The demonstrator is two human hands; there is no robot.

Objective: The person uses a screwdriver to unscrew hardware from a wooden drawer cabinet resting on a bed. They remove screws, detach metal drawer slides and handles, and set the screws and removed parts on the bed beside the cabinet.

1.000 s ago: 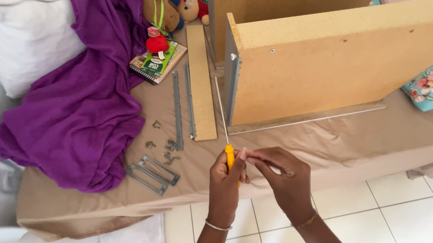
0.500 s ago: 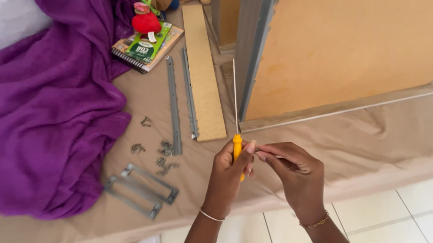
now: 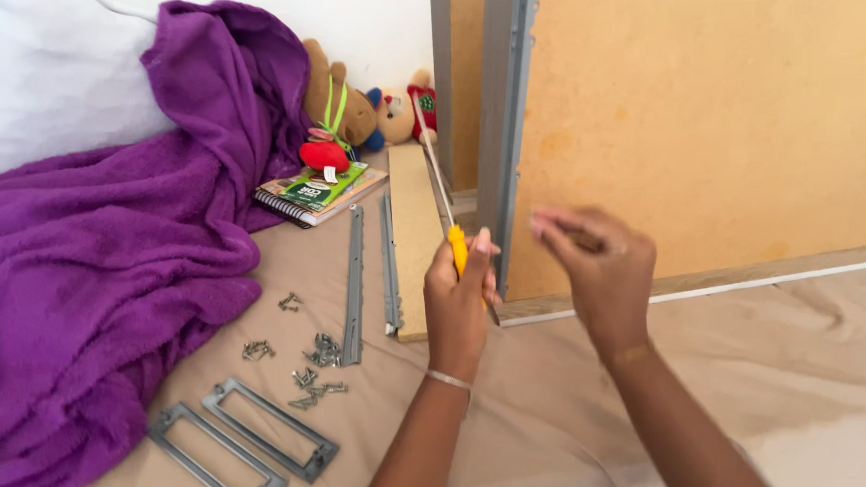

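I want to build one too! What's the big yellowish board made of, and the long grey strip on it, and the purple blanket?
The board looks like raw particleboard: speckled, matte, unpainted. The grey strip, seemingly a drawer rail, looks like metal: thin, stiff, with punched holes. The purple blanket looks like soft fleece: fuzzy and draping in folds. The left hand holds a yellow-handled screwdriver beside it.

A home, most likely a bedroom: the work surface is a bed under a tan sheet (image 3: 811,371), with a white pillow (image 3: 37,82) and a rumpled purple fleece blanket (image 3: 85,285) at one side. Stuffed toys (image 3: 345,108) and a spiral notebook (image 3: 320,193) sit against the white wall (image 3: 369,17).
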